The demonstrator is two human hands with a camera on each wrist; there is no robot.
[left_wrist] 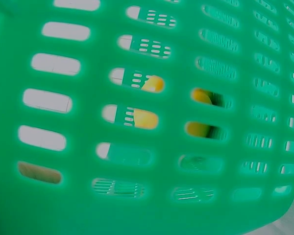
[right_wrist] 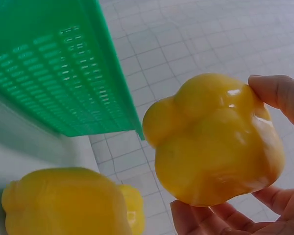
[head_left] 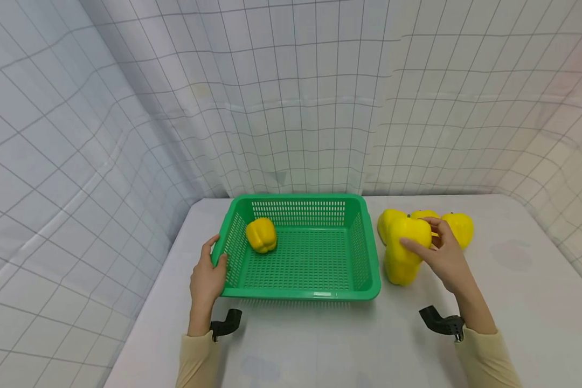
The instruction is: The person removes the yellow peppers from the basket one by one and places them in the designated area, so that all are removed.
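Note:
My right hand [head_left: 447,258] holds a yellow bell pepper [head_left: 409,233] between thumb and fingers, to the right of the green plastic basket [head_left: 300,294]. In the right wrist view this bell pepper [right_wrist: 210,142] appears raised, with the thumb on one side and fingertips below. On the left, my left hand [head_left: 207,277] grips the basket's rim, thumb over the edge. Another yellow bell pepper [head_left: 261,235] lies inside the basket near its left wall. The left wrist view shows mostly the slotted basket wall [left_wrist: 166,132], with yellow visible through the slots.
Several more yellow bell peppers, including one at the far right [head_left: 459,229] and one nearer the front [head_left: 400,269], stand on the white table [head_left: 320,345] beside the basket. A white gridded curtain [head_left: 291,108] hangs behind the table and along both sides.

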